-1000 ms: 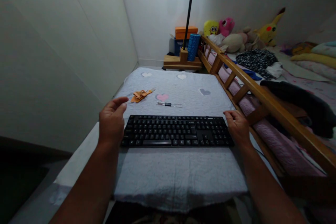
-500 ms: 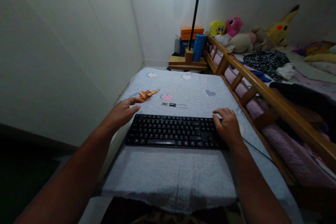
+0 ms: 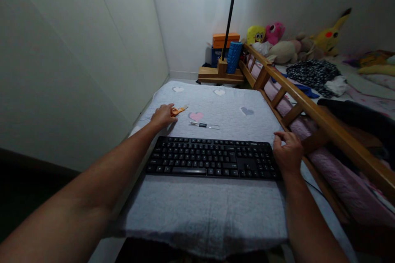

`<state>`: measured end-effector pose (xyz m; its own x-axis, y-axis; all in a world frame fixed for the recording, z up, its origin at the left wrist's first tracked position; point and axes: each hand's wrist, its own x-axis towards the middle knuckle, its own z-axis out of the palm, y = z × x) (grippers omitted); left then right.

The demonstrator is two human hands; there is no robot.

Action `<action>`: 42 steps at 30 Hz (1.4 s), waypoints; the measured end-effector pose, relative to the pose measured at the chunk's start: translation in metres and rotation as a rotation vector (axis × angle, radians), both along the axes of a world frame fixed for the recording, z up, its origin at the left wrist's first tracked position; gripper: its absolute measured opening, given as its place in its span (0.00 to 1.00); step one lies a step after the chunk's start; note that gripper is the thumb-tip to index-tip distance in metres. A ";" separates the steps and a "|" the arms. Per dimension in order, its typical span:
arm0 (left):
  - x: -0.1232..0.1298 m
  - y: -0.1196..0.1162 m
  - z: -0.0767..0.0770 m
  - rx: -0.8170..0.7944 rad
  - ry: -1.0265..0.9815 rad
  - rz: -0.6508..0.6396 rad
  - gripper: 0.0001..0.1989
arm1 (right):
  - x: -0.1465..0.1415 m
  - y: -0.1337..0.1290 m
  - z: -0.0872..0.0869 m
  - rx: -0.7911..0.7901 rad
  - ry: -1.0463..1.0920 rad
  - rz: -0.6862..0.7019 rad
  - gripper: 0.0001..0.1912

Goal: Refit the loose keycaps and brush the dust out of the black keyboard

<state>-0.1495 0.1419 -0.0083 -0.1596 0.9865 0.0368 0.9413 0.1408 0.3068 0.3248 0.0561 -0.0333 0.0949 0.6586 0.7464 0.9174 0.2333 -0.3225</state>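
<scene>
My left hand [image 3: 164,116] is at the orange cloth [image 3: 176,111], its thumb and fingers around the cloth's left end. A pale strip sticks out from the cloth's right side. In front lies a black keyboard [image 3: 212,158] on the light blue cover [image 3: 216,201]. My right hand [image 3: 287,150] is beside the keyboard's right end with its fingers curled; what they hold, if anything, is hidden. Between cloth and keyboard rests a small metal tool with a black middle [image 3: 202,125].
A wooden bed rail [image 3: 311,109] runs along the right, with plush toys [image 3: 282,51] and clothes behind it. White cupboard doors [image 3: 77,57] stand at the left. At the far end are a dark pole [image 3: 230,14], an orange box [image 3: 226,40] and a blue roller [image 3: 234,57].
My left hand has moved forward and right onto the orange cloth. My right hand has shifted right, off the keyboard's right part, which now shows.
</scene>
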 end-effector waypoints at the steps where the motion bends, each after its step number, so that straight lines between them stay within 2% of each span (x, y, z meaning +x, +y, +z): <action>1: 0.000 0.002 -0.001 -0.009 0.003 0.003 0.30 | 0.000 0.000 0.000 -0.010 0.008 0.006 0.08; 4: -0.001 0.004 -0.002 -0.020 -0.002 0.028 0.16 | 0.000 0.001 0.000 -0.037 0.030 0.015 0.08; 8: -0.003 0.004 0.001 0.007 -0.041 0.049 0.10 | 0.000 0.000 0.001 -0.064 0.053 0.019 0.08; 14: 0.002 -0.002 0.001 0.002 -0.209 -0.006 0.13 | -0.003 -0.001 0.002 -0.073 0.076 0.022 0.08; 19: 0.021 -0.008 -0.001 -0.030 -0.320 -0.092 0.14 | -0.003 -0.001 0.002 -0.091 0.070 0.031 0.09; 23: 0.039 -0.011 -0.001 -0.030 -0.378 -0.151 0.11 | -0.002 -0.001 0.001 -0.097 0.077 0.028 0.09; 27: 0.054 -0.008 -0.002 -0.007 -0.407 -0.185 0.10 | -0.002 -0.001 0.001 -0.105 0.074 0.025 0.08; 31: 0.065 0.000 -0.003 -0.025 -0.440 -0.219 0.15 | -0.002 -0.002 0.001 -0.103 0.084 0.020 0.08; 36: 0.065 0.010 -0.001 -0.119 -0.484 -0.239 0.17 | -0.002 -0.002 0.000 -0.105 0.093 0.023 0.08; 42: 0.059 0.021 0.012 -0.141 -0.437 -0.219 0.11 | -0.003 -0.002 0.000 -0.119 0.097 0.027 0.09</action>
